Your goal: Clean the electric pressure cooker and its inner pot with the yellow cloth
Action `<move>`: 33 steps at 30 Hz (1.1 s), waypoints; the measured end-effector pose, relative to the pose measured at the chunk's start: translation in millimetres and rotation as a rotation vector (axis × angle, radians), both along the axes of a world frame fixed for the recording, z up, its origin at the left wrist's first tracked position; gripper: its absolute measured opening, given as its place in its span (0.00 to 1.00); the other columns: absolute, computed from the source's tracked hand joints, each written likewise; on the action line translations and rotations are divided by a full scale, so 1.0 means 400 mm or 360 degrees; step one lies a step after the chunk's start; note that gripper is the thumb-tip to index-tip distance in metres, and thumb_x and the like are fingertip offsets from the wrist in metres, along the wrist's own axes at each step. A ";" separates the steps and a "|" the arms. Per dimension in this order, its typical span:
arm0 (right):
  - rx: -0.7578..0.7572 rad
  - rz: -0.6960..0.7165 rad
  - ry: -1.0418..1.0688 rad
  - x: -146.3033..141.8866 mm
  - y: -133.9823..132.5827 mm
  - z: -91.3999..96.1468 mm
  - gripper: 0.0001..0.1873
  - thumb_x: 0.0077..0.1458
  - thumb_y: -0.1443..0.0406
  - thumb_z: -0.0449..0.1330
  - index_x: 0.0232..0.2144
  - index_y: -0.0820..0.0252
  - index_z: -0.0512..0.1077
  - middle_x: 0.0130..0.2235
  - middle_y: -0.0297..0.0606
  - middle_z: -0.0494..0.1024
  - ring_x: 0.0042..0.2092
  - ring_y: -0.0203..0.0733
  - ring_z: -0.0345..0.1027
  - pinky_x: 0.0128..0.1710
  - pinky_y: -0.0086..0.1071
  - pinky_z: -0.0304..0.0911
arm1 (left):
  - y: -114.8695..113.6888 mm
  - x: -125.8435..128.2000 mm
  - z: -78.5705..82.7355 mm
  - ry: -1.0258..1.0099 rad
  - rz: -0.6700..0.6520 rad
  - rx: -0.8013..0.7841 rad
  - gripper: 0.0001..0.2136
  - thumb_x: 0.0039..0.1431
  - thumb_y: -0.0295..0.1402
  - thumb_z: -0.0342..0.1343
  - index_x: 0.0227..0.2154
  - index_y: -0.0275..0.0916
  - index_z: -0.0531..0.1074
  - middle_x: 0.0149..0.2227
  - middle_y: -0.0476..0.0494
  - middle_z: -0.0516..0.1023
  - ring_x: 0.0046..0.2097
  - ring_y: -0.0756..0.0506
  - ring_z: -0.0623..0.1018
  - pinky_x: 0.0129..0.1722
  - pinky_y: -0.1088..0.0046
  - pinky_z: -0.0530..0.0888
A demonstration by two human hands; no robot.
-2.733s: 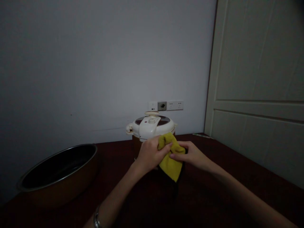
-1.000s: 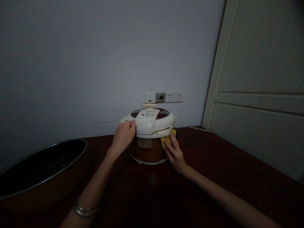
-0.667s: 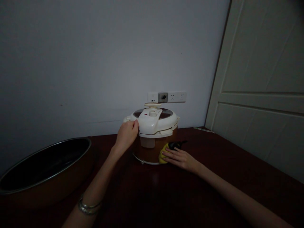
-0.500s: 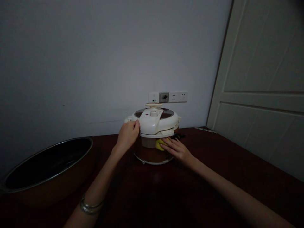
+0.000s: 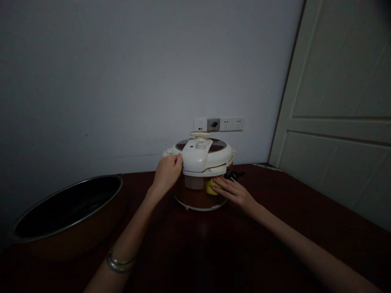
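A white-lidded electric pressure cooker [image 5: 195, 158] with a brown body stands upright on the dark red table, its lid on. My left hand [image 5: 167, 171] is closed at the left side of the lid's rim; its grip there is partly hidden. Against the cooker's body, my right hand [image 5: 236, 193] presses a yellow cloth [image 5: 211, 187] under its fingers. Just left of the cloth a small clear collection cup [image 5: 194, 182] hangs below the rim. Behind my right hand lies a black power cord [image 5: 233, 174].
A large dark pan [image 5: 69, 211] with a brown outside sits at the left of the dark red table [image 5: 195, 252]. Wall sockets [image 5: 232, 124] are behind the cooker. A pale panelled door [image 5: 339, 101] stands along the right side.
My right hand has slid the yellow cloth slightly right along the cooker's body, away from the clear cup. My left hand stays at the lid's rim. The whole view has shifted a little.
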State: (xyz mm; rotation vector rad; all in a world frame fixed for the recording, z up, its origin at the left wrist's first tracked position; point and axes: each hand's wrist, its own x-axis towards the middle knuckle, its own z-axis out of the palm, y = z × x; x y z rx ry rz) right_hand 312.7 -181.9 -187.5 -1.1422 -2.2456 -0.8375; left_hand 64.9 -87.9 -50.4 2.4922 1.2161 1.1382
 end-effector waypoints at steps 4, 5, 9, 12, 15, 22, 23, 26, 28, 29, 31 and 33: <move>-0.0109 0.0122 -0.0046 -0.054 0.007 0.008 0.26 0.63 0.72 0.43 0.62 0.55 0.53 0.61 0.43 0.61 0.61 0.41 0.55 0.55 0.43 0.59 | 0.000 0.001 0.000 -0.0016 0.0006 -0.0008 0.23 0.63 0.36 0.38 0.16 0.37 0.69 0.17 0.43 0.71 0.23 0.48 0.72 0.27 0.73 0.64; -0.0183 0.0163 -0.0129 -0.062 0.002 0.000 0.26 0.63 0.72 0.43 0.62 0.56 0.53 0.61 0.43 0.61 0.60 0.41 0.58 0.54 0.42 0.60 | 0.000 0.000 0.000 -0.0019 0.0000 -0.0008 0.23 0.63 0.37 0.38 0.16 0.37 0.69 0.17 0.44 0.71 0.23 0.48 0.72 0.27 0.73 0.64; -0.0365 0.0252 -0.0284 -0.036 -0.032 -0.050 0.26 0.62 0.73 0.45 0.61 0.57 0.55 0.60 0.42 0.63 0.55 0.38 0.65 0.54 0.38 0.62 | 0.000 -0.002 -0.002 -0.0030 -0.0032 -0.0021 0.23 0.63 0.37 0.38 0.16 0.37 0.68 0.17 0.44 0.71 0.23 0.49 0.71 0.26 0.74 0.64; -0.0358 0.0220 -0.0123 0.020 -0.049 -0.060 0.26 0.62 0.72 0.47 0.61 0.51 0.55 0.59 0.39 0.64 0.58 0.38 0.61 0.56 0.40 0.60 | -0.001 -0.002 -0.003 -0.0031 -0.0026 -0.0027 0.22 0.63 0.37 0.38 0.16 0.37 0.68 0.17 0.44 0.71 0.23 0.49 0.71 0.26 0.74 0.64; -0.0265 0.0150 0.0064 0.044 -0.044 -0.027 0.26 0.63 0.71 0.47 0.61 0.49 0.54 0.60 0.40 0.62 0.63 0.41 0.51 0.56 0.44 0.59 | -0.002 0.000 -0.003 -0.0037 0.0000 -0.0026 0.23 0.63 0.37 0.38 0.16 0.37 0.68 0.17 0.44 0.71 0.22 0.49 0.71 0.26 0.74 0.63; -0.0162 0.0143 -0.0055 -0.059 -0.005 0.008 0.25 0.63 0.73 0.44 0.61 0.54 0.55 0.61 0.43 0.61 0.62 0.42 0.54 0.55 0.44 0.59 | -0.003 0.002 -0.006 -0.0059 0.0002 -0.0018 0.23 0.62 0.37 0.38 0.15 0.38 0.66 0.17 0.45 0.70 0.23 0.49 0.71 0.26 0.74 0.63; -0.0193 0.0159 -0.0099 -0.069 -0.005 -0.005 0.24 0.63 0.73 0.44 0.60 0.55 0.57 0.60 0.43 0.62 0.60 0.41 0.57 0.55 0.43 0.59 | -0.003 0.002 -0.007 -0.0055 0.0001 -0.0021 0.22 0.63 0.37 0.38 0.15 0.38 0.67 0.17 0.45 0.71 0.23 0.49 0.71 0.26 0.74 0.63; -0.0281 0.0221 -0.0212 -0.069 -0.019 -0.053 0.22 0.62 0.74 0.46 0.57 0.59 0.61 0.59 0.45 0.64 0.56 0.40 0.64 0.55 0.43 0.60 | -0.004 0.001 -0.009 -0.0046 0.0009 -0.0024 0.22 0.63 0.36 0.38 0.17 0.37 0.68 0.18 0.44 0.71 0.24 0.48 0.72 0.27 0.74 0.64; -0.0347 0.0237 -0.0224 -0.054 -0.036 -0.076 0.22 0.61 0.74 0.46 0.57 0.60 0.62 0.59 0.45 0.64 0.56 0.40 0.64 0.55 0.42 0.60 | -0.008 -0.001 -0.009 -0.0023 0.0037 -0.0022 0.22 0.63 0.37 0.38 0.18 0.37 0.69 0.19 0.44 0.72 0.25 0.48 0.72 0.28 0.74 0.64; -0.0395 0.0241 -0.0208 -0.047 -0.046 -0.082 0.22 0.61 0.74 0.46 0.57 0.59 0.62 0.59 0.44 0.64 0.56 0.40 0.63 0.56 0.42 0.60 | -0.013 -0.003 -0.007 0.0002 0.0063 -0.0015 0.22 0.63 0.37 0.38 0.18 0.37 0.69 0.19 0.43 0.73 0.25 0.48 0.72 0.28 0.73 0.64; -0.0513 0.0266 -0.0121 -0.042 -0.067 -0.085 0.24 0.61 0.74 0.47 0.58 0.58 0.61 0.60 0.44 0.63 0.59 0.41 0.58 0.57 0.43 0.59 | -0.029 -0.007 0.000 0.0069 0.0153 0.0034 0.22 0.63 0.38 0.38 0.19 0.37 0.70 0.21 0.42 0.74 0.26 0.47 0.72 0.28 0.73 0.63; -0.0631 0.0325 0.0090 -0.055 -0.087 -0.079 0.25 0.60 0.74 0.47 0.58 0.58 0.61 0.61 0.44 0.62 0.62 0.42 0.53 0.58 0.44 0.57 | -0.058 -0.012 0.007 0.0108 0.0238 0.0134 0.22 0.63 0.40 0.39 0.21 0.37 0.71 0.23 0.42 0.75 0.27 0.47 0.72 0.28 0.72 0.62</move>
